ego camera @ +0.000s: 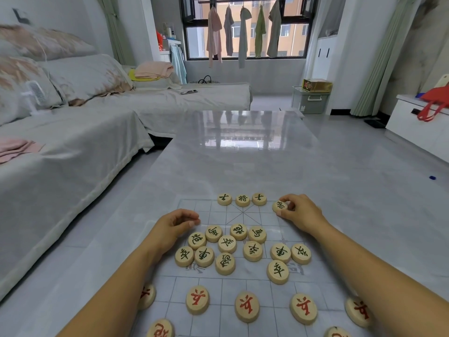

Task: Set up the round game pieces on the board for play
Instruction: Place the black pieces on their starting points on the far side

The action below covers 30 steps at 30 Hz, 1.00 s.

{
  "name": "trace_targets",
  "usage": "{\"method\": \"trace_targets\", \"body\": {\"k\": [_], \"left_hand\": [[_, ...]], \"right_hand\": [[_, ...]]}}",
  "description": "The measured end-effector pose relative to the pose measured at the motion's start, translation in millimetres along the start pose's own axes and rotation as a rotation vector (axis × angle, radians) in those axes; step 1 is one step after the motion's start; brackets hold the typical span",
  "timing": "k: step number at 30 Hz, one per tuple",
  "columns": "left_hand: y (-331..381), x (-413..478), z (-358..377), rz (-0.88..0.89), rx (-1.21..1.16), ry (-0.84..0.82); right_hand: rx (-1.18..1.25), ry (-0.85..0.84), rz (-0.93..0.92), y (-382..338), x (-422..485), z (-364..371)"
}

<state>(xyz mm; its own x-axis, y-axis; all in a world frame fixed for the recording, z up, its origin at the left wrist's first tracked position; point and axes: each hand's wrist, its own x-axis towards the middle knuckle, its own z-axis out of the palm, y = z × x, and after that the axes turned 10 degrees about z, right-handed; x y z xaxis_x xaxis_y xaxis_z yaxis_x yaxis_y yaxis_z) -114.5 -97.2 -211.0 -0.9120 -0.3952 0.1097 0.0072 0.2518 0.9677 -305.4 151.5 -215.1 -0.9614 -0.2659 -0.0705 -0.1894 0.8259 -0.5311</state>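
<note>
1. Both hands reach over the far half of the board (213, 285), a pale gridded sheet lying flat on the glossy grey worktop (243, 154).
2. I see the right hand (300, 212) pinching one round wooden piece (280, 206) between thumb and fingertips. The piece has a dark character on top and sits at the board's far edge, right of centre.
3. I see the left hand (173, 227) resting on the left side of the board with its fingers curled in toward the thumb. I cannot tell whether anything is inside that curl.
4. Three dark-lettered pieces (242, 200) stand side by side on the far edge, just left of the pinched piece and apart from it.
5. Twelve more dark-lettered pieces lie face up in a loose cluster (227, 243) across the middle of the board, several touching their neighbours. The nearest of them sit just beside the left hand.
6. Five red-lettered pieces form a spaced row (246, 306) on the near half, and the outer two are partly hidden by my forearms.
7. Two further red pieces (160, 329) show at the bottom edge, cut off by the frame.
8. A covered sofa (73, 142) runs along the left, and clothes (243, 32) hang at the window.
</note>
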Motion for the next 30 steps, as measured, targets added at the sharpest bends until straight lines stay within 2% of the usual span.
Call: {"method": "trace_targets", "body": {"k": [3, 8, 22, 26, 30], "left_hand": [[0.0, 0.3, -0.8, 0.001, -0.007, 0.0], [-0.7, 0.8, -2.8, -0.004, -0.032, -0.013], [0.4, 2.8, -4.5, -0.07, -0.001, -0.095], [8.5, 0.0, -4.7, -0.064, 0.13, -0.158], [18.2, -8.0, 1.5, 0.012, 0.33, -0.004]], "right_hand": [[-0.038, 0.063, 0.002, -7.5, 7.1, 2.0], [0.04, 0.059, 0.044, -8.6, 17.7, 8.1], [0.029, 0.12, 0.002, -2.6, 20.2, 15.3], [0.033, 0.124, -0.014, -0.1, 20.4, 15.7], [0.054, 0.129, -0.01, -0.7, 19.4, 15.5]]}}
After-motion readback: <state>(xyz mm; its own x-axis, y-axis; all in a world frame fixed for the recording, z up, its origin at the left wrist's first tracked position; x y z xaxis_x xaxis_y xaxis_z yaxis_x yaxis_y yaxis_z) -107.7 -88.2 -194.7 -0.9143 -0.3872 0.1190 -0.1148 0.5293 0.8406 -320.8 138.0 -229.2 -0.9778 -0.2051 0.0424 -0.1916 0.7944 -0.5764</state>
